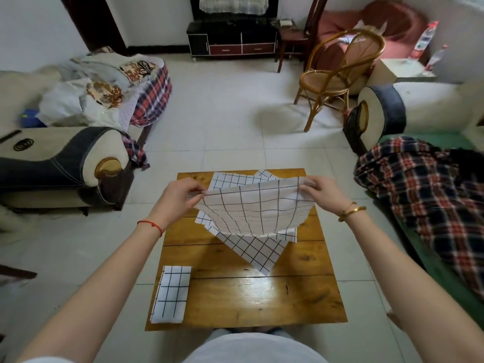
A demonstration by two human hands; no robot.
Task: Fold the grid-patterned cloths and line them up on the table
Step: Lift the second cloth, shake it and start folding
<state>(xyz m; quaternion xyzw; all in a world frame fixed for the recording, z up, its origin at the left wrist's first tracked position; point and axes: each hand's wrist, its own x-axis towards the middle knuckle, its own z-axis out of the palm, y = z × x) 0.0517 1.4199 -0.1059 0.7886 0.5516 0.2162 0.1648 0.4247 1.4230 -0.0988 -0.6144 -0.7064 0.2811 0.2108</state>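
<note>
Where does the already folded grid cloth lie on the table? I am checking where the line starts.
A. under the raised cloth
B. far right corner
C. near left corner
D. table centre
C: the folded cloth lies flat at the near left corner of the table, apart from the unfolded pile.

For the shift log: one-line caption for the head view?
Both hands, left hand and right hand, lift a grid cloth above the unfolded pile; one folded cloth lies on the table.

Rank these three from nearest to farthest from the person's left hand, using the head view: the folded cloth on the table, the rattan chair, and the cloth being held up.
1. The held cloth, pinched by the left hand itself.
2. The folded cloth, at the table's near left corner.
3. The rattan chair, far right, on the floor.
</note>
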